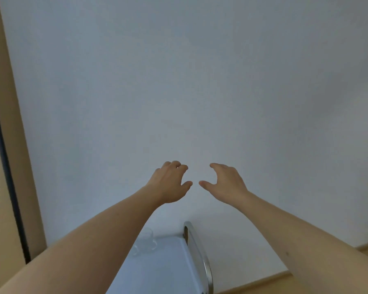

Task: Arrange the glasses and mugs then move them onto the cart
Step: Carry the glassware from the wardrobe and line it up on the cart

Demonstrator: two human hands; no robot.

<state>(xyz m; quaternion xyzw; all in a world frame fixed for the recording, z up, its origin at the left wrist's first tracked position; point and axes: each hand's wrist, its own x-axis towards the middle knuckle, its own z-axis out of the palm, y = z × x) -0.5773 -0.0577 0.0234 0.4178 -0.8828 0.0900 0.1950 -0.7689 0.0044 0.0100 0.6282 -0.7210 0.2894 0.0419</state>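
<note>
Both my arms reach forward toward a plain white wall. My left hand [170, 181] and my right hand [223, 181] hang in the air side by side, a small gap between the thumbs. Their fingers are loosely curled and hold nothing. Below them, at the bottom centre, is the white top of the cart [168, 270] with a chrome handle rail [200, 253] along its right side. Clear glass mugs [146, 240] stand at the cart's far left corner, partly hidden by my left forearm.
A white wall [189, 92] fills most of the view. A tan door frame with a dark strip [7, 155] runs down the left edge. Wooden floor [263, 282] shows at the bottom right, past the cart.
</note>
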